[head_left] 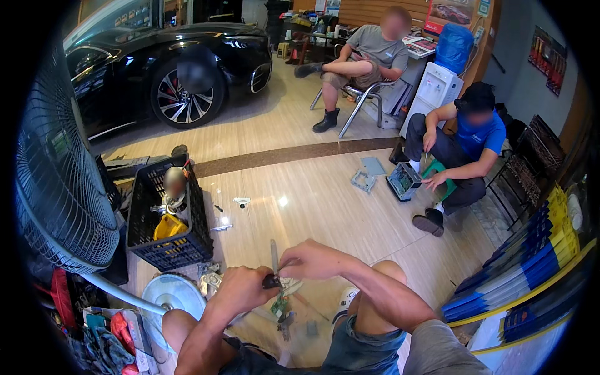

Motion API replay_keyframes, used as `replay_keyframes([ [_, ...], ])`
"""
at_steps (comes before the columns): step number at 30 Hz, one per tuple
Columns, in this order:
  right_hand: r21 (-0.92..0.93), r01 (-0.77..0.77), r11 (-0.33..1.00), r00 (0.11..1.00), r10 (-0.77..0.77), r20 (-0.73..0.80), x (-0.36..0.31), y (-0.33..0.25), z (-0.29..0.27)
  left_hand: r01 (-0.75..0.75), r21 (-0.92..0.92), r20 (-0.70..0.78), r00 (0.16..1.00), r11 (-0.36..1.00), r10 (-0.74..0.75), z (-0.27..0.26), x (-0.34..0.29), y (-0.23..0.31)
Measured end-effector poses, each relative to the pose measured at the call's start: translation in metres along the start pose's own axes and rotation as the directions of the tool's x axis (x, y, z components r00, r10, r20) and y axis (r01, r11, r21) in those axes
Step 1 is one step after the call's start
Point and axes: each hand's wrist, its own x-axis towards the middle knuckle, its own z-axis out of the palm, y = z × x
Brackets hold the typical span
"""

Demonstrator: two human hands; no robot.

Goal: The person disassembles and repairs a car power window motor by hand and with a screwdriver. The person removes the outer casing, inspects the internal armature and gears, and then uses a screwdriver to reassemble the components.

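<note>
Both hands meet in front of my knees, above the tiled floor. My left hand (240,289) is closed round a small dark part (271,281) whose kind I cannot tell. Against it, the fingers of my right hand (310,259) are pinched together; what they grip is hidden. A narrow pale strip (274,251) sticks up just beyond the fingers. Pale wires (290,288) show right below the hands. Under them is a green circuit board (280,305), with a small grey metal piece (286,326) beside it.
A black plastic crate (201,228) with parts and a yellow item stands ahead left, near a large fan (69,169). Loose parts (241,202) lie on the floor. At right, a seated person in blue (478,134) handles a metal-cased device (405,181). Stacked blue-yellow packages (519,262) stand nearby.
</note>
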Motion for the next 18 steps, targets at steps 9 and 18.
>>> replay_keyframes([
  [9, 0.018, 0.014, 1.0, 0.998, -0.013, -0.061, -0.006, -0.001, -0.005, -0.044, -0.046, -0.199, 0.979, 0.998, 0.034, 0.005, 0.0, 0.007],
  [18, 0.094, 0.035, 0.995, 0.921, 0.004, -0.39, -0.017, -0.014, -0.02, -0.014, -0.706, -0.129, 0.986, 0.708, -0.11, 0.0, 0.023, -0.02],
])
